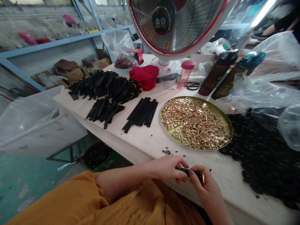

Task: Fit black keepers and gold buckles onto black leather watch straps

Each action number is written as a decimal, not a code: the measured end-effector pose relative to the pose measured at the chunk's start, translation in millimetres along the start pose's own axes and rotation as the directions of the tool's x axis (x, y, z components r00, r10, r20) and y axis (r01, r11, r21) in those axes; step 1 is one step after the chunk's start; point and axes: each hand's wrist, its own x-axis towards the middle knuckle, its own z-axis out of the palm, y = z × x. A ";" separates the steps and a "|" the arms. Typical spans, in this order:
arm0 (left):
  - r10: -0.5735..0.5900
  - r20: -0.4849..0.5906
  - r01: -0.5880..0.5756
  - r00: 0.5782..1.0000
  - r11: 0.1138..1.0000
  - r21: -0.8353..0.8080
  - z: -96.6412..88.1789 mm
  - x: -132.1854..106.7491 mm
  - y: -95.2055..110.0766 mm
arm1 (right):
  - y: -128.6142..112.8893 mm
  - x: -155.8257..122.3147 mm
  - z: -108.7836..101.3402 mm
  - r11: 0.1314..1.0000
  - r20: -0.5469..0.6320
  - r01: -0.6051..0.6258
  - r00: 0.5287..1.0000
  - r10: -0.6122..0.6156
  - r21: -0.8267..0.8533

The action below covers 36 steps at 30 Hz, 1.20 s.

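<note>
Over in the lower right of the frame, the left hand (pixel 175 168) and right hand (pixel 204 180) both pinch a black strap (pixel 186 171) — a gold fitting (pixel 203 179) shows at its right end. Just above them I see a round tray (pixel 221 112) heaped with gold buckles (pixel 199 125), while flat black strips (pixel 142 113) lie near mid-frame, left of it.

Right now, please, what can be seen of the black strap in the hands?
The black strap looks narrow and slightly glossy; material unclear. Held near the edge of the table, it runs from the left hand to the right hand, both hiding much of it. A shiny golden piece shows at its right end.
</note>
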 end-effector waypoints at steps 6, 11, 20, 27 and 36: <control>0.028 0.181 -0.030 0.983 1.000 0.006 -1.2 -4.5 -0.8 | 1.9 -4.6 -12.7 0.989 0.162 0.107 0.983 -0.090 -0.103; -0.048 0.202 0.027 0.978 0.994 0.104 3.1 -12.8 6.3 | 1.7 -9.2 -18.6 0.980 0.319 0.143 0.943 -0.092 -0.141; -0.003 0.030 -0.003 1.000 0.983 0.182 -2.1 -6.1 10.5 | 6.5 -14.6 -14.5 0.995 0.086 0.067 0.994 -0.060 -0.080; -0.073 0.421 0.181 0.904 0.958 -0.222 -12.3 -3.7 1.5 | 7.7 -9.8 -13.8 0.996 0.009 0.031 0.999 -0.031 -0.078; -0.240 0.294 0.220 0.925 0.970 0.101 2.5 6.1 2.4 | 16.0 -11.1 -5.9 0.989 -0.059 0.037 0.997 -0.046 -0.145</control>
